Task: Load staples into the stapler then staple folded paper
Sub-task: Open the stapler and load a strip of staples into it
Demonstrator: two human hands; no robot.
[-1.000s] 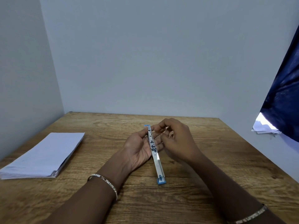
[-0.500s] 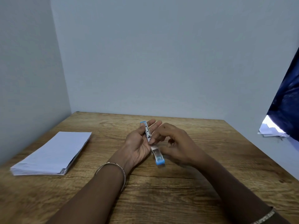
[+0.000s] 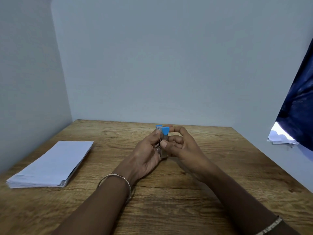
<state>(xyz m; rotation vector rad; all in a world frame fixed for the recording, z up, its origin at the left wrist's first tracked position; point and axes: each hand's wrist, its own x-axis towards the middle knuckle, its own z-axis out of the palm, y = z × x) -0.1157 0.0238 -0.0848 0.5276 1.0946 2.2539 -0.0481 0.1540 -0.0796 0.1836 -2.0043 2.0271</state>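
Above the middle of the bench (image 3: 169,209), both hands grip the stapler (image 3: 162,141): the left hand (image 3: 145,155) cradles its body while the right hand (image 3: 179,146) pinches it, likely to steady the closing of the staple tray. The folded paper (image 3: 50,165) lies well apart to the left, nothing between.
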